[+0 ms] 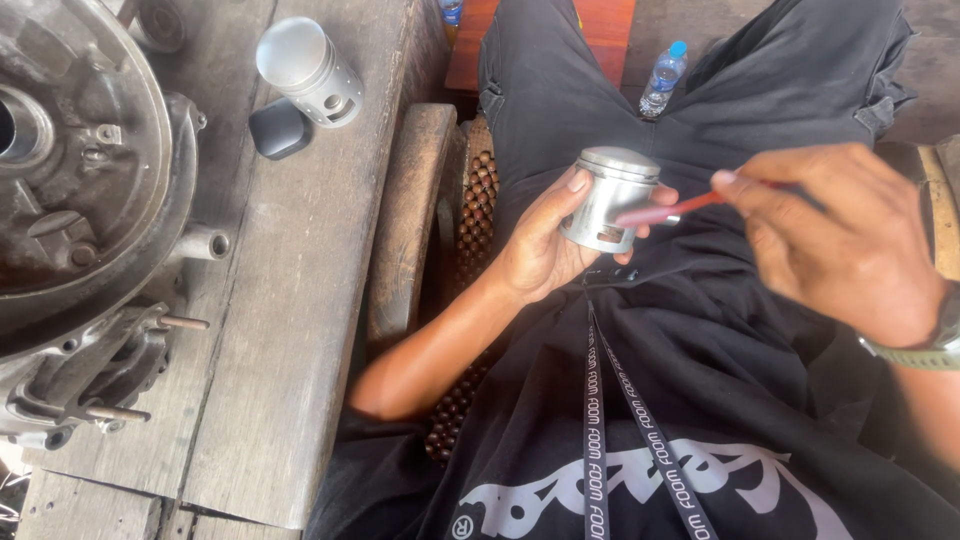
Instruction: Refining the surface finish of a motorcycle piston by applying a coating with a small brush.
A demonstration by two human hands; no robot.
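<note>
The left hand (535, 250) is closing its grip around a silver metal piston (610, 198), with the thumb lying on the near side wall and the fingers wrapping behind it. The piston is staying upright over the person's lap, with its flat crown on top. The right hand (850, 240) is pinching a thin red tool (668, 209) between thumb and fingers, and the tip of the tool is touching the side of the piston. The tool is blurred, so I cannot tell its exact kind. Under both hands, black clothes are covering the lap. To the left, a worn wooden desk (290, 330) is carrying a second piston (308, 68) lying on its side, a small dark cap (279, 129) just beside it, and a large dirty engine casing (90, 210). Farther away, a plastic bottle (664, 78) is standing.
</note>
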